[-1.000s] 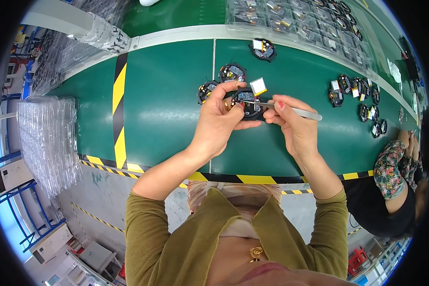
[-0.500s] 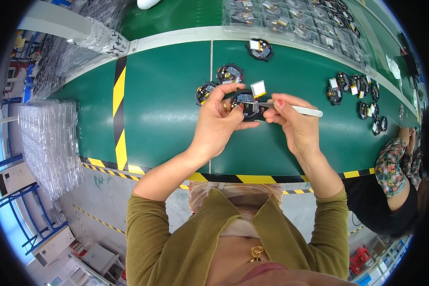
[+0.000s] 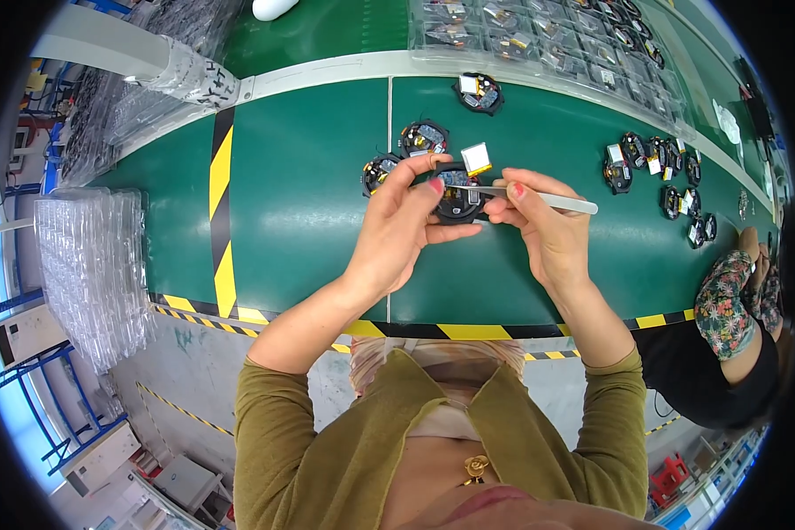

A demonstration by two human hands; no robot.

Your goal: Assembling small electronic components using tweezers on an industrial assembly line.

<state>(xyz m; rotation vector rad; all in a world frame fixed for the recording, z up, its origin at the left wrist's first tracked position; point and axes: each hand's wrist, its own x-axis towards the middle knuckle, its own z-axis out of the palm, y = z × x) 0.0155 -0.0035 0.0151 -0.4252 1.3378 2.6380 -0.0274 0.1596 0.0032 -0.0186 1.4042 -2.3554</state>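
Note:
Between the fingers of my left hand [image 3: 396, 221] is a round black watch body [image 3: 459, 203] with its circuit board showing. A silver battery pouch with a yellow edge [image 3: 475, 158] sticks up from its far side. My right hand [image 3: 548, 225] grips white-handled tweezers [image 3: 556, 201], their thin metal tips pointing left onto the board. Some right fingertips rest close to the watch body's right rim. Just beyond my left hand lie two more open watch bodies [image 3: 424, 138] [image 3: 381, 174]; another watch body [image 3: 480, 93] with its battery is farther back.
Several watch bodies [image 3: 619, 170] lie in a cluster on the right of the green table [image 3: 300, 221]. Clear plastic trays [image 3: 539, 44] filled with parts stand at the back. Stacked clear trays [image 3: 88, 265] are at the left. Another person's patterned sleeve [image 3: 724, 305] is at the far right.
My left thumb has moved up and left on the watch body, uncovering more of it. The tweezers have barely shifted and still point at the board.

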